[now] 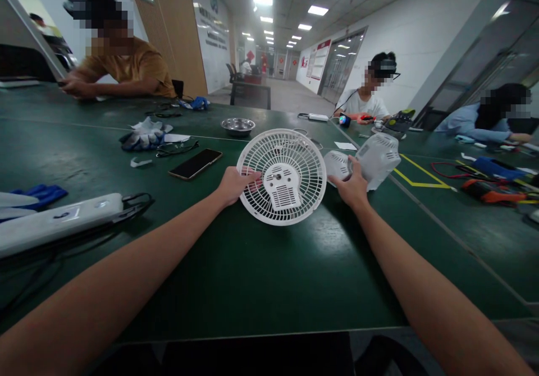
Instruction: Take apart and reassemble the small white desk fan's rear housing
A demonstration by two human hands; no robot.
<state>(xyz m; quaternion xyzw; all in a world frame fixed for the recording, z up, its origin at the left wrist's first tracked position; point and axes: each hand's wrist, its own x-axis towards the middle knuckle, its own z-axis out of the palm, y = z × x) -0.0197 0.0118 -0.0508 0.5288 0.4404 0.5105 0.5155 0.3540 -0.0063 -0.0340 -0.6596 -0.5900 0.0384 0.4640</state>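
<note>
A round white fan grille [309, 168] stands tilted up above the green table, its slotted centre plate facing me. My left hand [234, 185] is closed on the grille's left edge, thumb lying across the ribs. To the grille's right, my right hand [352, 186] grips a small whitish, translucent slotted plastic housing [338, 165] between thumb and fingers. Just beyond that hand is a larger translucent plastic housing [380, 160] with slots; whether the two pieces are joined is hidden by the fingers.
A phone [196, 164], gloves [145, 136] and a metal bowl [238, 126] lie left and behind the grille. Nearer left is a white power strip [63, 221]. An orange multimeter [492, 191] lies at right. Several people sit around the green table [269, 286].
</note>
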